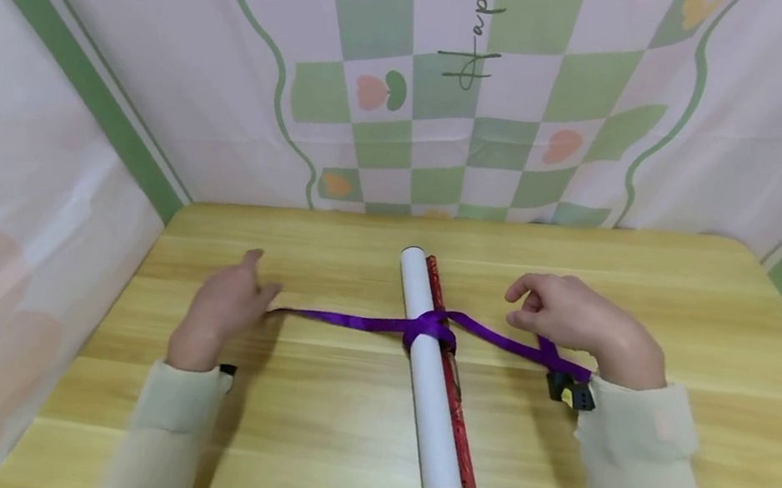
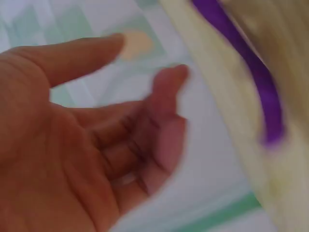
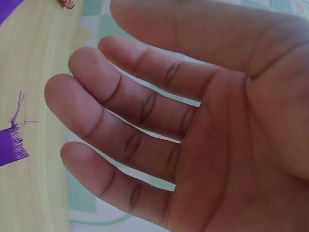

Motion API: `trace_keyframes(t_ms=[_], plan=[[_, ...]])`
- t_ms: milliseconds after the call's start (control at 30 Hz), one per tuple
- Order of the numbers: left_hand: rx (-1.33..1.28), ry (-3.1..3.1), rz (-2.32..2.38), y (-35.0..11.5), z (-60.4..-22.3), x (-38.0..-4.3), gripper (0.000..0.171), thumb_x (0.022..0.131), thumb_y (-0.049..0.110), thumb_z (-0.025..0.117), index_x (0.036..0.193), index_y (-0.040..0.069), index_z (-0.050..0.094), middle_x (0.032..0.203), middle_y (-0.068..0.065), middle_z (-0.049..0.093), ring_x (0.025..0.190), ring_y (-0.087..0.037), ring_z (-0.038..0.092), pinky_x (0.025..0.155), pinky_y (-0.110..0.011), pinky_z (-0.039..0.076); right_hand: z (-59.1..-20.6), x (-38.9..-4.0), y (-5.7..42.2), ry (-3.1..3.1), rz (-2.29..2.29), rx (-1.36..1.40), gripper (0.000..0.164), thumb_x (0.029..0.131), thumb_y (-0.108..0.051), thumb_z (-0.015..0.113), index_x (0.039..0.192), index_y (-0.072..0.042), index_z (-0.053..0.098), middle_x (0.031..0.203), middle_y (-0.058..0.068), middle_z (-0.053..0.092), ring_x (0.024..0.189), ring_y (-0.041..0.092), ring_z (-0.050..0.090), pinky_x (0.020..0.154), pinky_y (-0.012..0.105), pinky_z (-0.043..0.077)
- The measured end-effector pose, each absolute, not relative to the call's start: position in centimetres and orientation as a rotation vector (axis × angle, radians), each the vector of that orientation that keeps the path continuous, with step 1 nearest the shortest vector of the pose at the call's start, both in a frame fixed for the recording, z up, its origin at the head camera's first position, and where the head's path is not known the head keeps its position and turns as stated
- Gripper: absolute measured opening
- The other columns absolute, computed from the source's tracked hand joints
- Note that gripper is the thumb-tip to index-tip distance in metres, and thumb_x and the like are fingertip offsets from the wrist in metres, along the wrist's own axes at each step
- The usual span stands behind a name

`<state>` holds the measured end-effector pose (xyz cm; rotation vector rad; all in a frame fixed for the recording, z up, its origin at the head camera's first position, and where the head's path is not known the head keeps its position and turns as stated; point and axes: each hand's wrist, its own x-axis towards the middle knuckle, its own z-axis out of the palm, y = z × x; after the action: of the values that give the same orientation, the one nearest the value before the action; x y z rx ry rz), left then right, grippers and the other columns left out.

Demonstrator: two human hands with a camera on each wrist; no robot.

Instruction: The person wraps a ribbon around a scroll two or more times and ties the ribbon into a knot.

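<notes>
A white paper roll (image 1: pixel 425 384) and a thinner red patterned roll (image 1: pixel 454 405) lie side by side on the table. A purple ribbon (image 1: pixel 433 330) is wrapped round both near their middle, its two tails stretching left and right. My left hand (image 1: pixel 220 307) is beside the left tail; in the left wrist view the ribbon's end (image 2: pixel 273 130) lies apart from the loosely bent fingers (image 2: pixel 166 145). Above the right tail is my right hand (image 1: pixel 566 314), holding nothing. In the right wrist view its fingers (image 3: pixel 79 104) are relaxed, and a frayed ribbon end (image 3: pixel 12 145) shows beyond them.
The wooden table (image 1: pixel 320 411) meets a checked green and white cloth backdrop (image 1: pixel 438 133) at its far edge. A black wrist device (image 1: pixel 569 391) sits by the right cuff, overlapping the ribbon in the head view.
</notes>
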<state>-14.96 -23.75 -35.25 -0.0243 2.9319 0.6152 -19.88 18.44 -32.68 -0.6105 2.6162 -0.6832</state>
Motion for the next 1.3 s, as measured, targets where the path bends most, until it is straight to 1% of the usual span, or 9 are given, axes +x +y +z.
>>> trace_keyframes(t_ms=[100, 333, 633, 800, 933, 1033, 1133, 1233, 1300], plan=[[0.199, 2.903, 0.732, -19.8, -35.0, -15.6, 0.060, 0.108, 0.028, 0.060, 0.156, -0.002, 0.041, 0.115, -0.019, 0.076, 0.094, -0.030, 0.075, 0.088, -0.048, 0.060, -32.9, -20.1, 19.0, 2.624, -0.665, -0.580, 0.033, 0.102, -0.018, 0.068, 0.126, 0.005, 0.065, 0.099, 0.010, 0.073, 0.081, 0.017, 0.063, 0.077, 0.039, 0.054], [0.460, 2.697, 0.656, -11.9, -34.8, -17.3, 0.041, 0.102, 0.027, 0.069, 0.136, 0.004, 0.066, 0.117, -0.009, 0.075, 0.106, -0.023, 0.069, 0.097, -0.042, 0.057, -33.8, -21.0, 21.9, 2.711, -0.580, -0.470, 0.030, 0.099, -0.021, 0.071, 0.113, 0.005, 0.069, 0.101, 0.016, 0.073, 0.091, 0.028, 0.065, 0.082, 0.049, 0.055], [0.386, 2.658, 0.614, -10.2, -35.9, -17.7, 0.013, 0.095, 0.021, 0.078, 0.101, 0.010, 0.075, 0.093, -0.001, 0.070, 0.080, -0.016, 0.057, 0.074, -0.030, 0.048, -36.9, -21.8, 21.8, 2.538, -0.559, -0.329, 0.022, 0.098, -0.021, 0.072, 0.082, -0.005, 0.071, 0.078, 0.005, 0.065, 0.073, 0.019, 0.058, 0.068, 0.030, 0.048], [0.396, 2.651, 0.650, -10.4, -36.2, -17.8, 0.020, 0.096, 0.023, 0.078, 0.111, 0.009, 0.075, 0.099, -0.003, 0.073, 0.084, -0.017, 0.061, 0.079, -0.033, 0.052, -37.0, -22.2, 21.6, 2.657, -0.577, -0.400, 0.017, 0.099, -0.014, 0.066, 0.087, -0.004, 0.072, 0.083, 0.008, 0.069, 0.077, 0.023, 0.061, 0.071, 0.036, 0.050], [0.428, 2.657, 0.645, -10.5, -36.4, -18.0, 0.019, 0.096, 0.023, 0.079, 0.108, 0.010, 0.075, 0.094, -0.001, 0.073, 0.080, -0.015, 0.061, 0.077, -0.031, 0.051, -35.5, -22.4, 22.3, 2.972, -0.741, -0.390, 0.023, 0.101, -0.018, 0.062, 0.107, 0.002, 0.072, 0.101, 0.022, 0.074, 0.088, 0.033, 0.067, 0.074, 0.041, 0.051], [0.446, 2.667, 0.622, -10.6, -36.5, -18.2, 0.019, 0.096, 0.022, 0.078, 0.110, 0.010, 0.076, 0.095, 0.000, 0.074, 0.081, -0.014, 0.061, 0.079, -0.031, 0.052, -34.1, -21.9, 22.2, 3.206, -1.084, -0.225, 0.028, 0.104, -0.019, 0.060, 0.118, 0.004, 0.069, 0.118, 0.024, 0.074, 0.094, 0.027, 0.069, 0.073, 0.028, 0.053], [0.450, 2.671, 0.610, -10.6, -36.5, -18.3, 0.019, 0.096, 0.022, 0.078, 0.111, 0.011, 0.075, 0.097, -0.001, 0.074, 0.082, -0.014, 0.062, 0.080, -0.032, 0.053, -32.6, -21.3, 21.6, 3.267, -1.776, -0.014, 0.014, 0.100, -0.009, 0.061, 0.107, -0.003, 0.071, 0.122, 0.012, 0.078, 0.098, 0.012, 0.072, 0.081, 0.017, 0.054], [0.462, 2.669, 0.606, -10.4, -36.6, -18.3, 0.020, 0.096, 0.023, 0.078, 0.112, 0.010, 0.075, 0.098, -0.001, 0.074, 0.083, -0.014, 0.062, 0.080, -0.032, 0.054, -30.9, -20.7, 20.9, 2.949, -2.759, 0.045, 0.015, 0.094, 0.005, 0.058, 0.091, -0.008, 0.063, 0.107, 0.010, 0.081, 0.100, 0.009, 0.075, 0.084, 0.015, 0.053], [0.469, 2.666, 0.607, -10.3, -36.6, -18.3, 0.020, 0.096, 0.023, 0.078, 0.112, 0.010, 0.075, 0.098, -0.001, 0.074, 0.083, -0.015, 0.062, 0.079, -0.032, 0.053, -29.5, -20.2, 20.6, 2.607, -3.309, -0.021, 0.022, 0.091, 0.010, 0.053, 0.084, -0.010, 0.055, 0.091, 0.011, 0.080, 0.092, 0.022, 0.078, 0.082, 0.021, 0.055]])
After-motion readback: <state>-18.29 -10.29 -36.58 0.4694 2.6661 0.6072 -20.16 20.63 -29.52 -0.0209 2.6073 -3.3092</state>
